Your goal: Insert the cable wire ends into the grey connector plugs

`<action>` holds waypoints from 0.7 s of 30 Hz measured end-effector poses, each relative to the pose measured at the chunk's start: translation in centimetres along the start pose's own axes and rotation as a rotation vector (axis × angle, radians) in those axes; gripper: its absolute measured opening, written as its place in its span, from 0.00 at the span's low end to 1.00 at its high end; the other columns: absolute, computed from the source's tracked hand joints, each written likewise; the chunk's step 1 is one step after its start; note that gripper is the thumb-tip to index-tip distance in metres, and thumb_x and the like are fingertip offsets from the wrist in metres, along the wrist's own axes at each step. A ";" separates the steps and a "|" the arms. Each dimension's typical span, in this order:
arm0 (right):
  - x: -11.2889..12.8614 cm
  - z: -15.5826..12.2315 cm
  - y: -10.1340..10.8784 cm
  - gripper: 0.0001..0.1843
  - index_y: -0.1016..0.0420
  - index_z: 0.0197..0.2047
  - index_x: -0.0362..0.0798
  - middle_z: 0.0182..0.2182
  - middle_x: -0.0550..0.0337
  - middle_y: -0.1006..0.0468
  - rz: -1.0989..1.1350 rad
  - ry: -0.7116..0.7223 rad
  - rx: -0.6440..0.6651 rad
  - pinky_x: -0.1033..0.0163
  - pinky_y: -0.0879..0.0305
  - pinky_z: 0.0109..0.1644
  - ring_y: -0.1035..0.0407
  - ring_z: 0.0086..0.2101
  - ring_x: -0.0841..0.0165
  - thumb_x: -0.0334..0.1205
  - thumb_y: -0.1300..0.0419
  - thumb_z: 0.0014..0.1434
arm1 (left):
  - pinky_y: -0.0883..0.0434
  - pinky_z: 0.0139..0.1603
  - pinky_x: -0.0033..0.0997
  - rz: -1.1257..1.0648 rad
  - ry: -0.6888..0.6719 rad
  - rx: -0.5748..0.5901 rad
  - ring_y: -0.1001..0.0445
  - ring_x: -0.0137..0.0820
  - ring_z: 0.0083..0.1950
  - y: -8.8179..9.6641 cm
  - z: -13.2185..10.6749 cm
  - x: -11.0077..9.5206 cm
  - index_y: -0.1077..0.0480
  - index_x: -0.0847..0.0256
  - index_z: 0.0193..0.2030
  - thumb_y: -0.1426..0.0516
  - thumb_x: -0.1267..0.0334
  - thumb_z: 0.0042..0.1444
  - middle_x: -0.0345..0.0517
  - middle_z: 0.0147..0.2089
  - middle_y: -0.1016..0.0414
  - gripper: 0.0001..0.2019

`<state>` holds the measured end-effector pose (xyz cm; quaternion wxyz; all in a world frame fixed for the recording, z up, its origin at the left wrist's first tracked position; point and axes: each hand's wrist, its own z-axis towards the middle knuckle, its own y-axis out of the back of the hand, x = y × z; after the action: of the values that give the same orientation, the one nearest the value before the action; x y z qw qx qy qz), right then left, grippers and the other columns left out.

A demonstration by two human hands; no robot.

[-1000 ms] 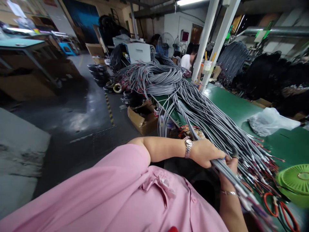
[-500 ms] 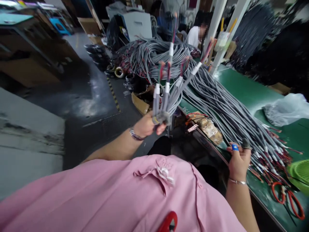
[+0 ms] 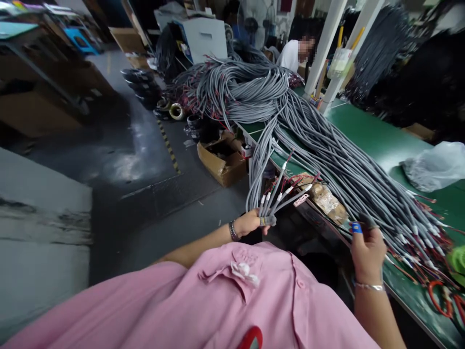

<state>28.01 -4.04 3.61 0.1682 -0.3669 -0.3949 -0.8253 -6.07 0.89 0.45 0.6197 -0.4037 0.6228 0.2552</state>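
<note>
My left hand [image 3: 256, 223] is closed around a small bunch of grey cables [image 3: 271, 206] in front of my body. Their white-banded ends with bare coloured wires fan out above the fist, and the lengths behind loop up towards the table. A grey cover is on one of its fingers. My right hand [image 3: 368, 252] is at the table edge, beside a long row of grey cables [image 3: 337, 150]. It wears a blue band on one finger and a dark cover on another. Its fingers are bent together; whatever is between them is hidden.
A big heap of coiled grey cables [image 3: 236, 87] lies at the far end of the green table [image 3: 363, 121]. Orange-handled scissors [image 3: 439, 298], a taped brown bundle [image 3: 329, 201] and a plastic bag [image 3: 434, 167] lie on it. An open cardboard box [image 3: 225, 165] stands on the floor. A person [image 3: 290, 55] is behind.
My left hand has come down and to the right with the cable bunch, whose ends now spread lower, near the table edge. My right hand sits slightly lower and further right in view.
</note>
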 end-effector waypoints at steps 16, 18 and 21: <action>15.0 -3.5 -9.1 0.23 0.37 0.50 0.49 0.32 0.58 0.24 0.201 0.235 0.810 0.62 0.35 0.32 0.31 0.29 0.65 0.50 0.38 0.56 | 0.33 0.30 0.27 0.253 0.009 0.030 0.33 0.27 0.25 -1.5 -0.1 -0.8 0.28 0.65 0.26 0.40 0.50 0.53 0.42 0.22 0.30 0.18; 16.3 -3.5 -9.6 0.25 0.37 0.52 0.48 0.36 0.55 0.24 0.157 0.336 0.820 0.59 0.33 0.37 0.28 0.34 0.63 0.48 0.37 0.55 | 0.32 0.29 0.28 0.421 -0.037 0.139 0.32 0.28 0.26 -0.8 0.5 -1.0 0.25 0.63 0.29 0.40 0.56 0.52 0.42 0.22 0.29 0.12; 17.3 -3.6 -9.9 0.21 0.34 0.51 0.47 0.40 0.52 0.25 0.090 0.427 0.815 0.57 0.34 0.43 0.28 0.39 0.60 0.46 0.38 0.56 | 0.31 0.31 0.29 0.616 -0.150 0.165 0.30 0.31 0.28 0.1 1.5 -0.9 0.24 0.62 0.29 0.39 0.63 0.49 0.43 0.23 0.26 0.05</action>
<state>9.02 -0.33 9.68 0.4120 -0.1094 -0.6272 -0.6518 -5.39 2.31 1.17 0.5881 -0.1248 0.6870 0.4081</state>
